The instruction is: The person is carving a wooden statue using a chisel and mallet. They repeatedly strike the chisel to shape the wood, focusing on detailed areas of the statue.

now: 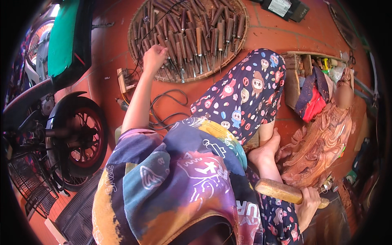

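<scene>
My left hand (154,60) is over the near left part of a round woven tray (164,76), its fingers curled together beside the chisel handles. What those fingers pinch, if anything, is too small to make out. Many carving chisels (199,42) with brown wooden handles fill the tray, several blades pointing toward me. At the lower right, my right hand (309,203) is wrapped round the handle of a worn wooden mallet (279,190), whose thick head points left over my leg. A carved wooden figure (318,141) with flowing folds lies beyond my bare foot on the right.
A motorbike wheel (77,139) and a green-covered seat (64,36) stand on the left. A black cable (169,94) loops over the tiled floor near a wooden-backed socket block (125,81). Right of my knee sits a wooden box (292,81) with cloth and small items.
</scene>
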The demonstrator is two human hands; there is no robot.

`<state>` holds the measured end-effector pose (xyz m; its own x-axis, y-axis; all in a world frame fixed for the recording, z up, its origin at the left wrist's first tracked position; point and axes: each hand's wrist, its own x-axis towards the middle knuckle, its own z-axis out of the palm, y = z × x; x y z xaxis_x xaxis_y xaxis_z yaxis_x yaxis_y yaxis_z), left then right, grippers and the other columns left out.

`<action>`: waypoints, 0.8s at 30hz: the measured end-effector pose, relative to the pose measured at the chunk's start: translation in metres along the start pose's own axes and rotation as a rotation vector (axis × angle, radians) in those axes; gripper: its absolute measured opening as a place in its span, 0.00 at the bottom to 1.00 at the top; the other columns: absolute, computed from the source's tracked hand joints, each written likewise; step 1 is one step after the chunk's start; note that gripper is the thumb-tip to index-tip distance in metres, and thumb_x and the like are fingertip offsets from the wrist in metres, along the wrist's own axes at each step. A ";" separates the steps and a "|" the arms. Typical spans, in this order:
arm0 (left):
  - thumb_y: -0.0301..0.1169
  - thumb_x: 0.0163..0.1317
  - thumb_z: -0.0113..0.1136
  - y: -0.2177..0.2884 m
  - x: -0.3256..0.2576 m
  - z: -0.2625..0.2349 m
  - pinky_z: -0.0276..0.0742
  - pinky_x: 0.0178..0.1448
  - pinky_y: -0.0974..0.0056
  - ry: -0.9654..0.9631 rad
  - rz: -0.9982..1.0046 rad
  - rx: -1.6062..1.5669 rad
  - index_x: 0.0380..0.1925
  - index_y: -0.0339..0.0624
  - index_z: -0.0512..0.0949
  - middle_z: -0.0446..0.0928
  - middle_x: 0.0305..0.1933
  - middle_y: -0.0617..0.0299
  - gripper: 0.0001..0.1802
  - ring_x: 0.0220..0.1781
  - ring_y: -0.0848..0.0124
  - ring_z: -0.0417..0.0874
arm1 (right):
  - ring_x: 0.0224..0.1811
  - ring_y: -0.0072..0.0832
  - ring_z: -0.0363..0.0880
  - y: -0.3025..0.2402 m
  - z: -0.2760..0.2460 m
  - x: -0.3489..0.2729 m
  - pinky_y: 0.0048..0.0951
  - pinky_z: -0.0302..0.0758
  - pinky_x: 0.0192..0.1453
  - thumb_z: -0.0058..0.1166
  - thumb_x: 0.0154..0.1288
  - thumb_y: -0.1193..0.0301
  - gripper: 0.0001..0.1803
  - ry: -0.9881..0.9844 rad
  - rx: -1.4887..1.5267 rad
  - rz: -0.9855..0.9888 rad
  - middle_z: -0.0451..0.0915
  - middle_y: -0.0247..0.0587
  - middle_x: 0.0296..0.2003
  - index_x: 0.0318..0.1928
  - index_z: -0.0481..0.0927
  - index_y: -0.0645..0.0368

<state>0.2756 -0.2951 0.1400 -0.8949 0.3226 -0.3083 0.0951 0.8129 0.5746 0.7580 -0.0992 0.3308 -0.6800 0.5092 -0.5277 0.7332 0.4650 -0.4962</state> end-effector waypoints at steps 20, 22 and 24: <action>0.39 0.78 0.48 0.237 -0.100 0.084 0.68 0.39 0.76 -0.411 0.717 -0.182 0.65 0.46 0.74 0.75 0.36 0.68 0.21 0.33 0.82 0.71 | 0.32 0.36 0.77 0.057 -0.090 -0.152 0.37 0.73 0.36 0.62 0.43 0.68 0.16 0.326 -0.409 -0.107 0.78 0.37 0.31 0.38 0.80 0.54; 0.31 0.72 0.56 0.305 -0.183 0.098 0.77 0.47 0.65 -0.742 0.797 -0.223 0.51 0.36 0.76 0.80 0.43 0.60 0.13 0.43 0.70 0.83 | 0.32 0.34 0.79 0.057 -0.088 -0.156 0.36 0.76 0.36 0.67 0.45 0.70 0.14 0.458 -0.450 -0.135 0.80 0.37 0.31 0.35 0.80 0.54; 0.29 0.68 0.60 0.344 -0.238 0.116 0.81 0.45 0.61 -1.104 1.325 -0.224 0.49 0.40 0.77 0.81 0.44 0.56 0.11 0.41 0.59 0.86 | 0.31 0.32 0.80 0.057 -0.087 -0.161 0.35 0.78 0.36 0.72 0.47 0.71 0.13 0.600 -0.534 -0.169 0.82 0.37 0.31 0.32 0.80 0.53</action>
<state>0.5722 -0.0363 0.3234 0.4358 0.8883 0.1448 0.3139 -0.3008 0.9005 0.9103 -0.0916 0.4476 -0.7731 0.6317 0.0583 0.6288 0.7752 -0.0612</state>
